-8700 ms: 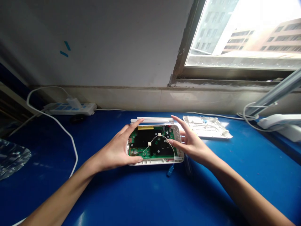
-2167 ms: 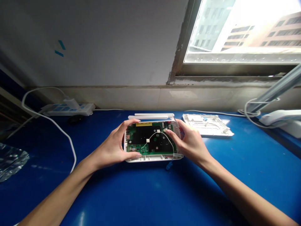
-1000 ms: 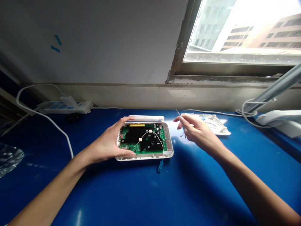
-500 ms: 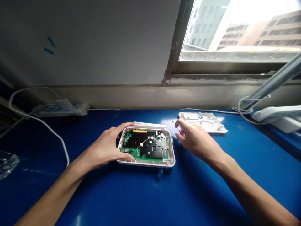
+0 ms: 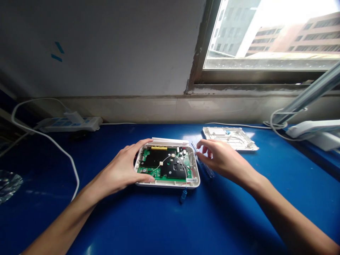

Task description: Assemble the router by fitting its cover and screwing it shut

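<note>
My left hand [image 5: 127, 164] grips the left end of a white device housing [image 5: 170, 185], thumb on the near edge and fingers at the far edge. Inside lies a green circuit board [image 5: 156, 173] with black plates and a thin white cable. A blue connector [image 5: 183, 196] hangs over the housing's near edge. Just right of the housing, my right hand [image 5: 216, 154] pinches a slim screwdriver [image 5: 208, 170] with a clear handle; its metal shaft points up and left.
A white cover [image 5: 233, 138] lies inside up behind my right hand. At the back left are a power strip [image 5: 79, 124] and a white cable [image 5: 55, 141]. A lamp arm [image 5: 310, 92] stands at the right.
My right hand has turned slightly, and the clear handle now shows beneath it. The small red and dark item that was at its fingertips no longer shows. My left hand keeps its hold.
</note>
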`<control>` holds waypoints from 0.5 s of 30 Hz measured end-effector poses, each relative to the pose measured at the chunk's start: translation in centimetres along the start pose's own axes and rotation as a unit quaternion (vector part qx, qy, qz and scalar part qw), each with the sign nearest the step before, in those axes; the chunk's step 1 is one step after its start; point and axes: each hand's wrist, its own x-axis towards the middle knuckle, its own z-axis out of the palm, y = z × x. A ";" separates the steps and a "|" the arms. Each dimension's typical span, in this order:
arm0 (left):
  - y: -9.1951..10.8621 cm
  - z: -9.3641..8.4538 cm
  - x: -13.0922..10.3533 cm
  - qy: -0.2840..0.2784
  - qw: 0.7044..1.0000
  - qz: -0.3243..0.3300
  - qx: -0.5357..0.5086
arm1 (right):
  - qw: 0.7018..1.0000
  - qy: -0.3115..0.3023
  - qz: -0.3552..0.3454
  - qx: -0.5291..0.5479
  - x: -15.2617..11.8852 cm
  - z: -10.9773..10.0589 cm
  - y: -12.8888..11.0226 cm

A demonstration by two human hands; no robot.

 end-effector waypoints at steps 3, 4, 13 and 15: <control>-0.1 0.0 0.1 -0.001 1.000 -0.001 -0.016 | 1.000 0.006 0.005 0.026 0.1 -0.2 0.1; -0.1 0.0 0.1 -0.003 1.000 -0.001 -0.022 | 0.999 0.003 0.006 0.035 0.1 -0.3 0.1; -0.6 0.8 0.0 -0.009 0.998 -0.002 -0.066 | 0.998 -0.026 0.006 0.056 0.3 0.0 0.4; -0.7 0.6 0.0 -0.026 0.992 -0.010 -0.121 | 0.998 -0.032 0.014 0.061 0.3 0.0 0.5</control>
